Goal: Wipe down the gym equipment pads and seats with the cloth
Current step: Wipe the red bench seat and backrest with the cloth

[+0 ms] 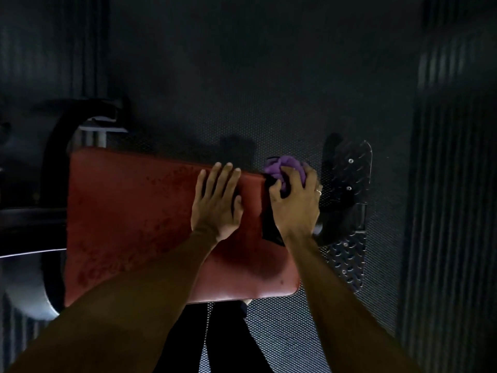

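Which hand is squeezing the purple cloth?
The right hand grips the bunched purple cloth at the right edge of the red padded seat. The left hand holds nothing; it lies flat on the seat, fingers straight.

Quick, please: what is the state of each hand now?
Left hand: open, fingers flat on the red pad.
Right hand: fingers gripping the purple cloth.

Head camera looks steeply down, close above the pad (pixel 134 224).
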